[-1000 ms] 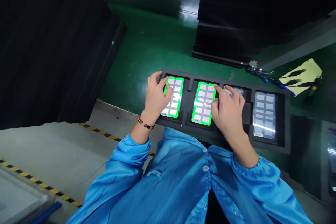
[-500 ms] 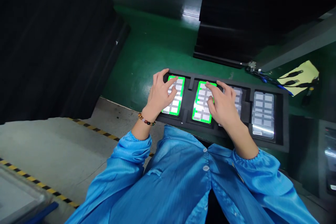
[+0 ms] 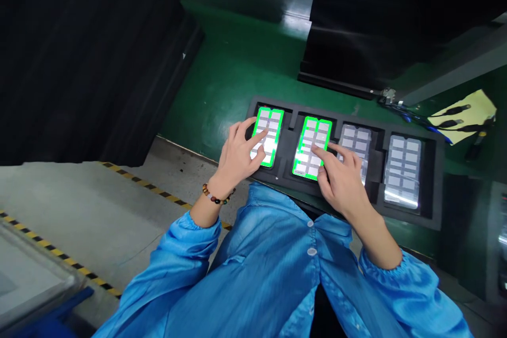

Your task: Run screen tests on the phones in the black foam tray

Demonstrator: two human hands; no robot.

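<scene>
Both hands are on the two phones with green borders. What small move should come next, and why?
Probably slide both hands right to the two phones without green borders. The left hand touches the first green-bordered phone and the right hand the second one. The other two in the black tray show only grey grids, so they seem not yet done.

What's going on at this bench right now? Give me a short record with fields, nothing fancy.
Setting: green bench top with a black foam tray
Tray contents: four phones side by side, each in its own recess
Lit phones: far-left phone and second phone, both with bright green screen borders
Unlit-border phones: third phone and far-right phone, grey grids
Left hand: fingers on the far-left phone
Right hand: index finger on the second phone
Clothing: blue coat, bead bracelet
Nearby: yellow sheet with black cables
</scene>
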